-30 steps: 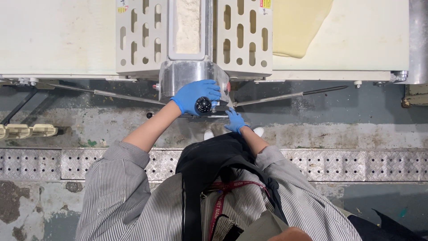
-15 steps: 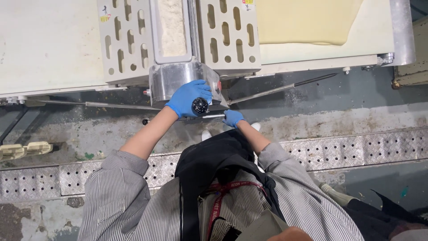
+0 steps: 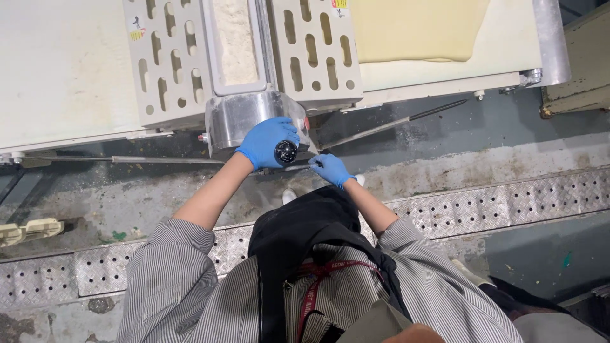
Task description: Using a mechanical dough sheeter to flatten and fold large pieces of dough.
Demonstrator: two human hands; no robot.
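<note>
My left hand (image 3: 265, 141), in a blue glove, wraps around a lever with a black ball knob (image 3: 286, 152) at the front of a dough sheeter's shiny metal housing (image 3: 238, 114). My right hand (image 3: 330, 168), also gloved in blue, pinches a thin metal rod (image 3: 298, 168) just right of the knob. A flat sheet of pale yellow dough (image 3: 416, 28) lies on the white belt (image 3: 502, 54) at the upper right. A floury trough (image 3: 236, 41) sits between two slotted cream guards.
The left belt (image 3: 57, 70) stretches to the upper left. Long thin bars (image 3: 394, 121) stick out under the machine on both sides. Diamond-plate strips (image 3: 508, 203) run across a stained concrete floor. A beige cabinet corner (image 3: 578, 70) stands at the right.
The view has shifted, so the machine and dough sit further left in the frame. Both hands stay on the knob and rod.
</note>
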